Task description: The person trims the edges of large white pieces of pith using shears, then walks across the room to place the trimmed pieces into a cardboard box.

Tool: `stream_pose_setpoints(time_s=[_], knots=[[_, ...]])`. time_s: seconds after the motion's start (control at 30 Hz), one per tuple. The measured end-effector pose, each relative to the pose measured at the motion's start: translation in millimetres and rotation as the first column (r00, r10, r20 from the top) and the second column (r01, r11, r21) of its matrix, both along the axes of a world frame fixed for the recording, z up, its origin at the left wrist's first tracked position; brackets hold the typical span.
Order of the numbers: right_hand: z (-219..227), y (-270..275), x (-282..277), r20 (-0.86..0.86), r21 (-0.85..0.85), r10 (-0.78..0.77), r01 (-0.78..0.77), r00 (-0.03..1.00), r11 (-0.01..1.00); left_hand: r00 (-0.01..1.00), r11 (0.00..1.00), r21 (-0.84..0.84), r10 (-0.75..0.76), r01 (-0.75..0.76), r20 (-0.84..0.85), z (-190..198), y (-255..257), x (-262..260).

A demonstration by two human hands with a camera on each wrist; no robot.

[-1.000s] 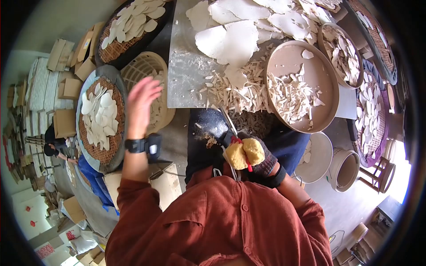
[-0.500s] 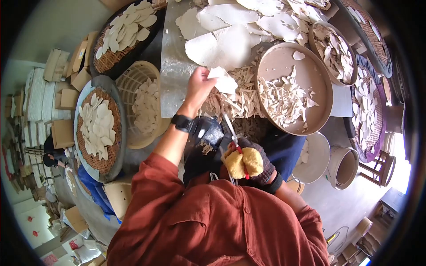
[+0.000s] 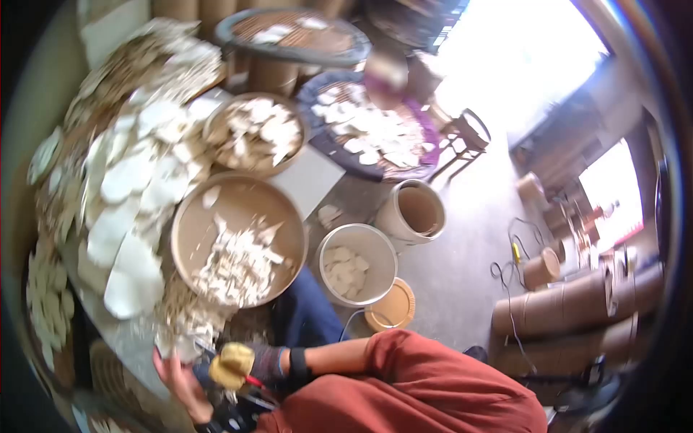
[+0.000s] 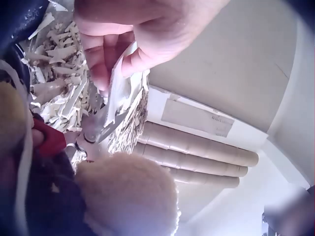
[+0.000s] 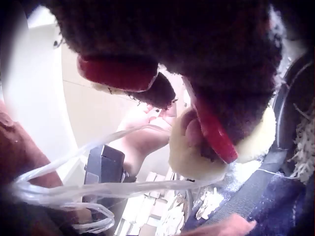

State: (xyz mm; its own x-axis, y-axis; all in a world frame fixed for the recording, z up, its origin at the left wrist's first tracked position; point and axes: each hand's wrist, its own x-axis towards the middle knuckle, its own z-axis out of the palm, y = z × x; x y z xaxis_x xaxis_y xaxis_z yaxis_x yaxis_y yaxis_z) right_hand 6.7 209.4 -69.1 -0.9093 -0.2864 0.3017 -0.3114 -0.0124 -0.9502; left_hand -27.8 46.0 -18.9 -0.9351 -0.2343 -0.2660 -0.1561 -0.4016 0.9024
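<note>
The head camera sits highest and takes in the most of the room, looking down past the red shirt to the table at left and out to the stool at the far side. The left wrist camera sits close, peering past the left hand onto the scissors and pale scraps. The right wrist camera, crowded by the gloved right hand, faces across to the left hand. All three views share the scissors.
</note>
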Motion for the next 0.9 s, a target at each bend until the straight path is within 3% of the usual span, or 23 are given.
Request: stream_pose_setpoints(time_s=[0.07, 0.1, 0.13, 0.23, 0.27, 0.3, 0.33, 0.37, 0.4, 0.43, 0.57, 0.63, 0.67, 0.7, 0.8, 0.87, 0.9], knots=[[-20, -1, -4, -0.003, 0.078, 0.05, -0.05, 0.999, 0.996, 0.997, 0.997, 0.035, -0.075, 0.075, 0.014, -6, -3, -6], [-28, 0, -5, -0.205, 0.287, 0.03, 0.031, 0.978, 0.958, 0.99, 0.988, 0.077, -0.139, 0.137, 0.02, -4, -7, -9], [-16, 8, -6, 0.097, 0.285, 0.106, -0.13, 0.99, 0.95, 0.987, 0.985, 0.076, -0.158, 0.158, 0.005, 5, -3, -8], [-1, 23, -4, -0.288, 0.23, -0.119, 0.189, 0.95, 0.955, 0.958, 0.971, 0.084, -0.202, 0.223, -0.204, 18, 0, -1], [-5, 27, -6, -0.206, 0.203, -0.136, 0.178, 0.969, 0.963, 0.965, 0.987, -0.074, -0.155, 0.142, -0.213, 35, 9, 3], [10, 39, -7, -0.1, 0.218, -0.101, 0.121, 0.99, 0.969, 0.965, 0.843, -0.512, -0.244, 0.163, -0.095, 7, -23, 12], [24, 47, -14, 0.111, 0.082, 0.061, -0.07, 0.992, 0.994, 0.984, 0.915, -0.393, -0.139, 0.084, -0.113, 11, -18, 16], [37, 56, -20, 0.313, -0.07, 0.207, -0.195, 0.927, 0.978, 0.991, 0.887, -0.45, -0.129, 0.099, -0.038, 10, -19, 14], [38, 56, -22, 0.161, 0.038, 0.117, -0.124, 0.98, 0.992, 0.989, 0.913, -0.392, -0.139, 0.112, -0.041, 8, -17, 12], [35, 57, -25, 0.131, 0.066, 0.104, -0.113, 0.986, 0.991, 0.983, 0.975, -0.169, -0.161, 0.145, -0.089, 11, -13, 13], [-13, 55, -15, 0.408, -0.287, 0.275, -0.163, 0.871, 0.944, 0.915, 0.928, -0.071, -0.373, 0.366, -0.151, 15, -16, 19], [-36, 49, -8, 0.477, -0.39, 0.36, -0.174, 0.802, 0.904, 0.969, 0.971, -0.053, -0.236, 0.233, -0.068, 19, -12, 21], [-39, 46, -3, 0.461, -0.34, 0.354, -0.207, 0.814, 0.917, 0.985, 0.986, -0.039, -0.163, 0.161, -0.063, 16, -10, 22], [-36, 50, 2, 0.181, 0.165, 0.174, -0.204, 0.968, 0.965, 0.994, 0.995, -0.026, -0.097, 0.095, -0.053, 20, -6, 21], [-22, 42, 0, 0.196, 0.181, 0.278, -0.313, 0.94, 0.932, 0.994, 0.994, -0.021, -0.107, 0.108, 0.018, 15, -9, 23], [-9, 35, 6, 0.478, -0.346, 0.384, -0.232, 0.79, 0.909, 0.99, 0.989, -0.045, -0.139, 0.139, 0.006, 10, -13, 22], [-6, 34, 2, 0.564, -0.492, 0.471, -0.181, 0.679, 0.851, 0.988, 0.986, -0.058, -0.156, 0.156, -0.001, 7, -15, 22]])
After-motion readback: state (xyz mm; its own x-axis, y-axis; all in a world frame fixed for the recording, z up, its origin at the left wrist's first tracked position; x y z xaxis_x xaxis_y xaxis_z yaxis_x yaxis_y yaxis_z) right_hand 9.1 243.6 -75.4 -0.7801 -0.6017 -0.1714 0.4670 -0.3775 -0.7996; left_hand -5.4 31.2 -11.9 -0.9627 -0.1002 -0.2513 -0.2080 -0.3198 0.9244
